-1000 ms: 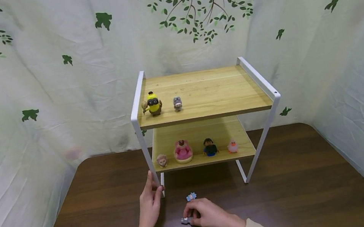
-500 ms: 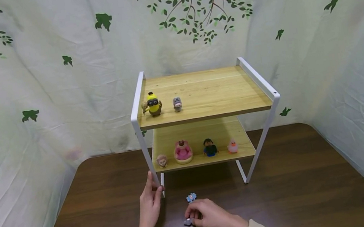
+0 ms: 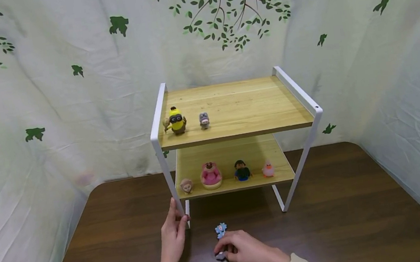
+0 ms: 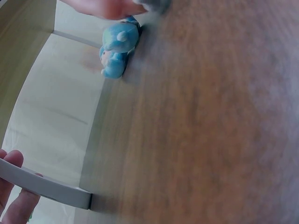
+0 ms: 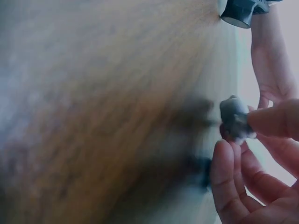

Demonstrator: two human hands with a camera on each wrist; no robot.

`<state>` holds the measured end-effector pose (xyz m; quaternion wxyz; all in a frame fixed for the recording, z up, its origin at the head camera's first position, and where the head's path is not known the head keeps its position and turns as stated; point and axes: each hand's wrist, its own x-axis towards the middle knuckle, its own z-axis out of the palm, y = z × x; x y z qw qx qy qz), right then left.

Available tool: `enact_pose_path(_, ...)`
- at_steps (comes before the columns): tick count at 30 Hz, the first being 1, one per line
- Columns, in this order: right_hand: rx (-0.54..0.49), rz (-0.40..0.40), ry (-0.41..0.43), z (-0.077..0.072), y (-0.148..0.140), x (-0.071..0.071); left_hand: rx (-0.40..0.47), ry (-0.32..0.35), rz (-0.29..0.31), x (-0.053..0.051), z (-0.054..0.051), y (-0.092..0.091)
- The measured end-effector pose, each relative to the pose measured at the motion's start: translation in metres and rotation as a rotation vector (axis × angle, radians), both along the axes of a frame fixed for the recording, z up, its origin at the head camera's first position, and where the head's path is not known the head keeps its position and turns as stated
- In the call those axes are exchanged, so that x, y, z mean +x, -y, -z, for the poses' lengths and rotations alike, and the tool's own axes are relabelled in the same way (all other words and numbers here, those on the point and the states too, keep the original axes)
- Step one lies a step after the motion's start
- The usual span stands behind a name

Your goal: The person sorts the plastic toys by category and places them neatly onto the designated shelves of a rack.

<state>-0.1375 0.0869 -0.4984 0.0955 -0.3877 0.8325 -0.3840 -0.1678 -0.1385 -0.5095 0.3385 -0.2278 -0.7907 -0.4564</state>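
Note:
Down at the front left post of a two-tier shelf (image 3: 234, 135), my left hand (image 3: 173, 233) grips the white leg (image 4: 46, 189), with fingers showing on both sides of it in the left wrist view. My right hand (image 3: 245, 248) pinches a small grey toy figure (image 5: 232, 112) between thumb and fingertips, low over the table. Fingers partly cover this figure in the head view (image 3: 220, 256). Just beyond the right hand is a small light-blue toy figure (image 4: 120, 39) on the table.
On the upper tier stand a yellow minion figure (image 3: 177, 121) and a grey animal figure (image 3: 204, 121). The lower tier holds a small pale figure (image 3: 187, 186), a pink bear (image 3: 211, 176), a dark-haired figure (image 3: 242, 171) and a pink duck (image 3: 268, 169). Leaf-printed cloth surrounds the brown table (image 3: 344, 210).
My right hand has shifted slightly right with the grey figure, which has turned between the fingers. More of the light-blue figure shows. The left hand stays on the leg.

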Motion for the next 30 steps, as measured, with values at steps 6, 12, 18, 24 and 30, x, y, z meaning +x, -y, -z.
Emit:
enact_pose_path(6, -0.07, 0.039, -0.012, -0.003, -0.005, 0.0, -0.001, -0.002, -0.008, 0.007, -0.015, -0.005)
enact_pose_path(12, -0.147, 0.079, 0.029, -0.005, -0.009, -0.002, -0.002, 0.013, -0.007, -0.004, 0.007, 0.003)
enact_pose_path(18, -0.214, 0.126, 0.139, -0.011, -0.012, -0.002, 0.002, 0.022, 0.007, -0.003, 0.006, 0.004)
enact_pose_path(24, -0.224, 0.157, 0.184, -0.015, -0.015, -0.002, -0.001, 0.009, -0.001, -0.003, 0.005, 0.002)
enact_pose_path(30, -0.244, 0.18, 0.189, -0.017, -0.018, -0.003, 0.003, -0.008, -0.003, 0.006, -0.013, -0.005)
